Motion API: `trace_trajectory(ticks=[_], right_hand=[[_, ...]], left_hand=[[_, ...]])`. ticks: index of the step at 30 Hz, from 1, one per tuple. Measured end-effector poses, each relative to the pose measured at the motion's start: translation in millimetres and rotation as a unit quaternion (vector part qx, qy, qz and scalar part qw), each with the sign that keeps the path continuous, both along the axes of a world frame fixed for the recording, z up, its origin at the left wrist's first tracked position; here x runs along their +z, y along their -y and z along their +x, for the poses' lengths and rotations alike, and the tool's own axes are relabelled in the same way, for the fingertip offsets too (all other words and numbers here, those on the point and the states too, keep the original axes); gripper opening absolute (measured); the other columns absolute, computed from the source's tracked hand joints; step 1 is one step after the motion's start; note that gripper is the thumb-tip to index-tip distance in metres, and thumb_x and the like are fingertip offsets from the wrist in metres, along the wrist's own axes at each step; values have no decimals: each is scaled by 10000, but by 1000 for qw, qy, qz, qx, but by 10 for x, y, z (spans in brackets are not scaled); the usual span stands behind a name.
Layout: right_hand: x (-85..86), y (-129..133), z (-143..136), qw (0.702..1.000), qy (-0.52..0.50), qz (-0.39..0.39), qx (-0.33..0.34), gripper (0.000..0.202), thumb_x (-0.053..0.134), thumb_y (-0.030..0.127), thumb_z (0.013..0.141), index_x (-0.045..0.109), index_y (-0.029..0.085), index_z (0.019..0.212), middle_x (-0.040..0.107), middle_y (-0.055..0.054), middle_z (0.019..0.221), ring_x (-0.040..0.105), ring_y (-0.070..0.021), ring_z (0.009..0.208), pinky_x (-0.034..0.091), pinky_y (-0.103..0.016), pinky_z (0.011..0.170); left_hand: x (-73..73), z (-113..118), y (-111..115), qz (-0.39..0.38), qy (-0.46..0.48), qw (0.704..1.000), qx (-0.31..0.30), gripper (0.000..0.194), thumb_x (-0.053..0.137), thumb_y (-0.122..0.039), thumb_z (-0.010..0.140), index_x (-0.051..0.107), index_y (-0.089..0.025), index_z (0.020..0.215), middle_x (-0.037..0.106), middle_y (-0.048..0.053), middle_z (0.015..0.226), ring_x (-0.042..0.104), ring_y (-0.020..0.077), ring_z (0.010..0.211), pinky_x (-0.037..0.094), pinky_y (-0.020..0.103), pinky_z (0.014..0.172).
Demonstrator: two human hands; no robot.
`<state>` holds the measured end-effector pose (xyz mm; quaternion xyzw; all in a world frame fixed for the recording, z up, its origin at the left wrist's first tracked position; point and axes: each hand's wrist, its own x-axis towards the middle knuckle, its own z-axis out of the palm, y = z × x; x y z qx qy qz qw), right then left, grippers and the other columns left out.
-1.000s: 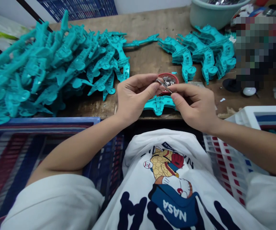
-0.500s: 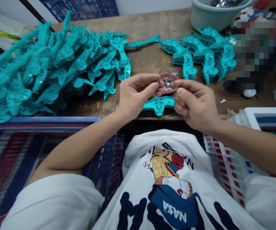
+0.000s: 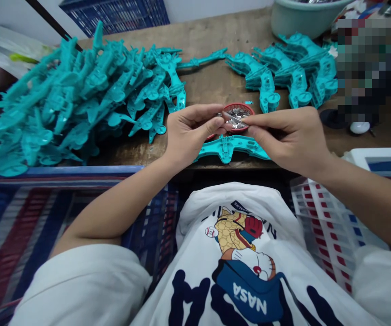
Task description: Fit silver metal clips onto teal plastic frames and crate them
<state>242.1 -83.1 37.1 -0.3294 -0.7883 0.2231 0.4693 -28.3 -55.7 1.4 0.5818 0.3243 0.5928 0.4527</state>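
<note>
Your right grip (image 3: 292,138) pinches one metal pin (image 3: 236,120), its other end at your left grip (image 3: 189,132); whether that one is closed on anything, I can't tell. Just beyond both, one red basket (image 3: 252,112) holds many metal bits (image 3: 238,113). Between them, nearer you, one teal part (image 3: 227,149) lies on the counter (image 3: 204,83). Beyond the right grip are three stacks (image 3: 265,83) of teal pieces and one tub (image 3: 300,20); left of the left grip, one heap (image 3: 76,95), too tangled to count
</note>
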Motion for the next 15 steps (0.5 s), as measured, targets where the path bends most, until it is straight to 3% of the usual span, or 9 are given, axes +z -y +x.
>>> trace_trajectory(ticks=[5,10,15], right_hand=[[14,-22,23,996,23,81,2,246,816,237,1121,1056,245,1178,951,-68,990,845,-213,765,567,-318,702],[59,3,35,996,48,71,13,234,809,314,1183,1033,248,1165,946,-90,1023,905,-277,903,665,-366,815],[83,35,28,996,47,73,13,203,817,229,1164,1019,248,1146,940,-91,1023,915,-277,936,668,-362,828]], left_hand=[[26,-25,64,-7,-26,1000,2,330,1183,-436,1014,959,-258,1177,950,2,1051,1004,308,1038,889,408,901],[3,-37,66,-46,-18,999,-9,262,1140,-322,1050,953,-253,1219,939,13,1081,999,346,1195,889,431,948],[-30,-14,2,-55,19,997,-40,320,1157,-408,1050,955,-249,1241,939,10,1049,997,292,1010,878,394,881]])
